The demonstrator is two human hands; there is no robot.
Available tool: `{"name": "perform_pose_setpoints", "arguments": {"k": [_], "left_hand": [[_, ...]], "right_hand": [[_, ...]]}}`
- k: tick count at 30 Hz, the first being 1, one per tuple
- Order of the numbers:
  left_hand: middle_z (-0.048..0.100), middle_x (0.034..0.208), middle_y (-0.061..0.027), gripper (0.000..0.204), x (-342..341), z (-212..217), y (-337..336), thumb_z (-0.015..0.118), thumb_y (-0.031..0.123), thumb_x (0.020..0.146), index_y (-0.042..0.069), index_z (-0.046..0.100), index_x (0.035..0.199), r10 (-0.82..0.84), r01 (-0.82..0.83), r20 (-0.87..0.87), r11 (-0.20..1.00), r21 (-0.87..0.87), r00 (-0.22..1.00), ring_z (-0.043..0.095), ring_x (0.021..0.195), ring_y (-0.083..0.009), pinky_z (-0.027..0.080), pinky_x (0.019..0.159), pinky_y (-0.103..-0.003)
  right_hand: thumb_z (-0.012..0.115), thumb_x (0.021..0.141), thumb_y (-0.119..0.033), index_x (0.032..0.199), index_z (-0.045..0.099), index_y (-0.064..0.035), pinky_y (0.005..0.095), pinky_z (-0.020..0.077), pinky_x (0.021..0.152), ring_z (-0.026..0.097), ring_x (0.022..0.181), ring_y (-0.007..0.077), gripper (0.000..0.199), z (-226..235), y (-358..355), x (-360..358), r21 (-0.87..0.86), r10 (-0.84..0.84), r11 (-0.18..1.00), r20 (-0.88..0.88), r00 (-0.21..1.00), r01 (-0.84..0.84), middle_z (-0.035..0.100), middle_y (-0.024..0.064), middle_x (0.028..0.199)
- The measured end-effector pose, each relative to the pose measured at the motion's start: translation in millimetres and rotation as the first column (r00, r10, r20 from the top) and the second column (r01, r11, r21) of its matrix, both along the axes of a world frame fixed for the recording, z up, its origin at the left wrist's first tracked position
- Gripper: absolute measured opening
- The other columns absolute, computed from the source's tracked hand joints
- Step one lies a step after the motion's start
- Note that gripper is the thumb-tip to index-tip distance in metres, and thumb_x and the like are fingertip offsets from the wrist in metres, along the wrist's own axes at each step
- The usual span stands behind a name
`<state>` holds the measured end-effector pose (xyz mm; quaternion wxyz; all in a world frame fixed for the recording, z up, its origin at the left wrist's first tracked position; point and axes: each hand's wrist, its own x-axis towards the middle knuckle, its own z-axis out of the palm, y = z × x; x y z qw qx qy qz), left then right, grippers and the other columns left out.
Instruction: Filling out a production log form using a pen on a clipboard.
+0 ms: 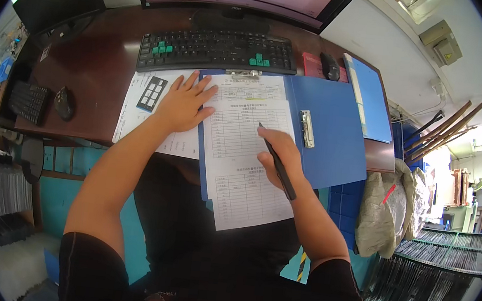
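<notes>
Head view, looking down: a person sits at a dark reddish-brown surface [105, 77], with an open blue folder [331, 104] lying across its near edge, right of the middle. On the folder's left half is a white printed form [229, 202], its lower part reaching past the surface's near edge, above the lap. The right hand [280, 154] grips a slim black pen [282, 175], tip down over the upper half of the form; whether it touches cannot be told. The left hand [184, 108] is spread flat and grasps nothing, resting across the folder's left margin with the thumb by the form's edge.

The form appears to lie below the upper metal clip [246, 74] rather than under it, so it could skew if the left hand lifted or the pen dragged. Pressure on the overhanging part might make the folder dip or spoil the strokes.

The form is thin, matt paper ruled into two grids; the folder is smooth and stiff, with a second shiny clip [308, 130] on its right half. Toward the surface's far edge sits a ridged black keyboard [219, 53] with some green keys; near the right edge, a rounded black mouse [330, 67] and a flat, pale-spined blue binder [379, 97]
</notes>
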<state>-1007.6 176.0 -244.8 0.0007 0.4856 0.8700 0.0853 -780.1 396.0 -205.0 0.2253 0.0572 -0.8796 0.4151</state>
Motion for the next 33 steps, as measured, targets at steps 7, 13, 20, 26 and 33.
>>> {"name": "perform_pose_setpoints", "arguments": {"k": [7, 13, 20, 26, 33], "left_hand": [[0.040, 0.159, -0.0088, 0.061, -5.4, 3.1, -4.0, 0.059, 0.051, 0.093, 0.018, 0.053, 0.144, -0.048, 0.047, 0.033, 0.998, 0.030, 0.998, 0.023, 0.152, -0.0344, 0.015, 0.123, -0.053], [0.037, 0.161, -0.0065, 0.063, -0.6, 5.8, -0.3, 0.056, 0.055, 0.094, 0.021, 0.051, 0.147, -0.035, 0.034, 0.011, 0.999, 0.043, 0.999, 0.022, 0.153, -0.0312, 0.013, 0.124, -0.050], [0.036, 0.161, -0.0069, 0.072, 0.0, 9.3, -0.1, 0.057, 0.064, 0.091, 0.021, 0.050, 0.148, -0.040, 0.040, -0.012, 0.999, 0.017, 0.999, 0.024, 0.152, -0.0313, 0.014, 0.124, -0.051], [0.036, 0.161, -0.0074, 0.073, -0.9, 9.4, 0.3, 0.059, 0.064, 0.089, 0.021, 0.050, 0.147, -0.037, 0.037, -0.019, 0.999, 0.027, 0.999, 0.024, 0.152, -0.0313, 0.014, 0.124, -0.051], [0.035, 0.162, -0.0067, 0.075, -0.5, 10.6, 0.4, 0.061, 0.062, 0.088, 0.022, 0.047, 0.150, -0.033, 0.033, -0.008, 0.999, -0.005, 0.999, 0.023, 0.153, -0.0317, 0.014, 0.124, -0.051]], "right_hand": [[0.075, 0.087, -0.021, 0.128, 0.060, -0.0074, 0.0516, 0.0412, 0.109, 0.057, 0.123, 0.0396, 0.046, -22.1, -2.7, -18.7, 0.260, 0.055, 0.963, 0.075, 0.996, -0.073, 0.065, 0.0209, 0.123], [0.061, 0.097, -0.045, 0.128, 0.062, -0.0022, 0.0484, 0.0434, 0.107, 0.062, 0.118, 0.0371, 0.052, -9.0, -13.2, -3.8, 0.172, 0.093, 0.978, 0.142, 0.986, -0.117, 0.067, 0.0218, 0.118], [0.071, 0.093, -0.020, 0.117, 0.067, 0.0013, 0.0322, 0.0531, 0.077, 0.068, 0.087, 0.0257, 0.032, 3.6, -23.2, -53.2, -0.215, 0.124, 0.970, 0.026, 0.992, -0.116, 0.069, 0.0160, 0.095], [0.072, 0.088, -0.010, 0.100, 0.071, -0.0017, 0.0273, 0.0512, 0.078, 0.066, 0.085, 0.0147, 0.015, -10.5, -33.2, -65.8, -0.442, 0.058, 0.872, 0.520, 0.852, 0.210, 0.070, 0.0074, 0.091], [0.076, 0.085, -0.015, 0.092, 0.071, -0.0018, 0.0272, 0.0533, 0.072, 0.067, 0.078, 0.0157, 0.015, -14.8, -35.5, -66.4, -0.290, 0.025, 0.949, 0.460, 0.888, 0.124, 0.070, 0.0086, 0.087]]}}
